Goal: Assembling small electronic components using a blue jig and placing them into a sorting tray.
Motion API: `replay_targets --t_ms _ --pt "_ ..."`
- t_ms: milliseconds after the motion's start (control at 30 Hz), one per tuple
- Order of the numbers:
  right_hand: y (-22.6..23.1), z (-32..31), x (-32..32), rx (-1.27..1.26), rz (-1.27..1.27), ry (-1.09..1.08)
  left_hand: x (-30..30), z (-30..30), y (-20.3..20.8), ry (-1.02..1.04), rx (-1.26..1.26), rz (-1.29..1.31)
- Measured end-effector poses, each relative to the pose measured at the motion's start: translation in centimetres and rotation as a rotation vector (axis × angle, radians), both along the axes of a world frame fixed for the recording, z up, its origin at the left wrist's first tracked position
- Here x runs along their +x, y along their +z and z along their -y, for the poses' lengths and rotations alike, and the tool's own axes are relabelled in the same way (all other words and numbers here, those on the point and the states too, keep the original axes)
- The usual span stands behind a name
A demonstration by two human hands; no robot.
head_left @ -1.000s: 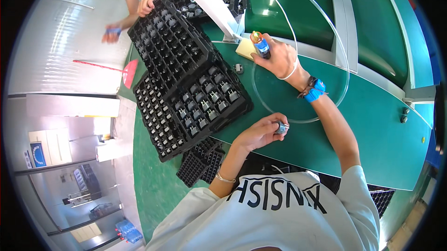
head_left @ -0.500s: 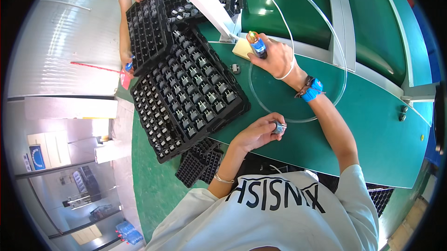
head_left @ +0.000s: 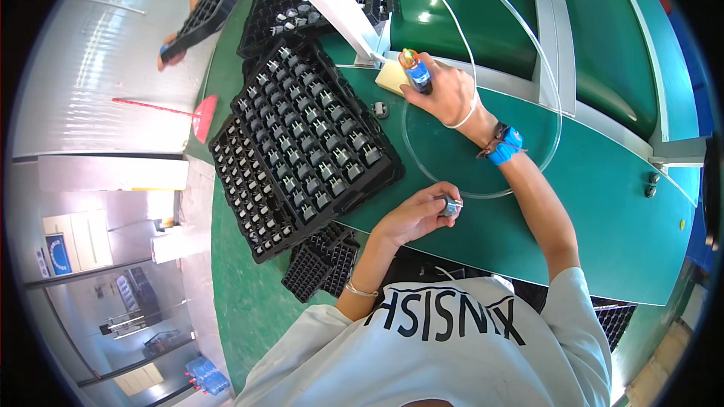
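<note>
1. Black and many-celled, the large tray (head_left: 367, 187) lies at the left of the tabletop (head_left: 483, 248), with small grey parts bearing metal prongs in rows across its cells.
2. Beside it, on its left, a second black tray (head_left: 262, 258) carries rows of smaller pale-tipped pieces.
3. A far tray (head_left: 262, 22) has some grey parts and many bare cells; a white post (head_left: 332, 7) slants in front of it.
4. A co-worker at upper left holds up another black tray (head_left: 207, 11), tilted, well apart from the rest.
5. One loose part (head_left: 380, 110) sits just beside the large tray's right edge; a yellow block (head_left: 391, 76) is near it.
6. A clear tube (head_left: 557, 132) makes a wide loop on the tabletop, passing under the right forearm.
7. The left hand (head_left: 415, 216) is closed, pinching a grey part (head_left: 450, 205) in its fingers above the tabletop's near side.
8. The right hand (head_left: 450, 95) is wrapped around a blue-and-orange cylindrical tool (head_left: 418, 75), orange end upward, just beside the yellow block.
</note>
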State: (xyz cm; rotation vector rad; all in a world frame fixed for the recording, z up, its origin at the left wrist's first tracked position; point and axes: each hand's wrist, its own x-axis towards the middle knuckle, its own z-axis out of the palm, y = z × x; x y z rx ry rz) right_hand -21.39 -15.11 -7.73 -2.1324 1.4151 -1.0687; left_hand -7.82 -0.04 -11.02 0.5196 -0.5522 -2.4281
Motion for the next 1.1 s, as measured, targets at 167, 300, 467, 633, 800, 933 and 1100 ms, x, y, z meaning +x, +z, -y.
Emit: replay_targets --t_ms 167,300,467,633,800,933,1100 --pt "-0.21 -0.02 -0.02 -0.005 -0.004 -0.009 0.01 -0.03 -0.03 0.001 0.004 0.005" --pt "-0.03 -0.12 0.03 -0.032 -0.011 0.027 -0.02 -0.04 -0.06 0.006 0.009 -0.021" --pt "0.04 -0.38 0.23 -0.057 -0.018 0.019 -0.10 -0.08 0.23 0.019 0.011 -0.043" --pt "0.15 -0.37 0.23 -0.012 0.028 -0.010 -0.17 -0.06 0.26 0.027 -0.010 -0.051" --pt "-0.17 -0.10 0.18 0.015 0.025 -0.038 -0.21 0.03 0.28 0.026 -0.004 -0.049" --pt "0.09 -0.22 0.01 -0.029 0.019 0.015 -0.16 0.01 0.26 0.026 0.008 -0.050" --pt "-0.07 -0.29 0.22 -0.023 0.037 0.006 -0.09 -0.12 0.38 0.026 0.002 -0.047"
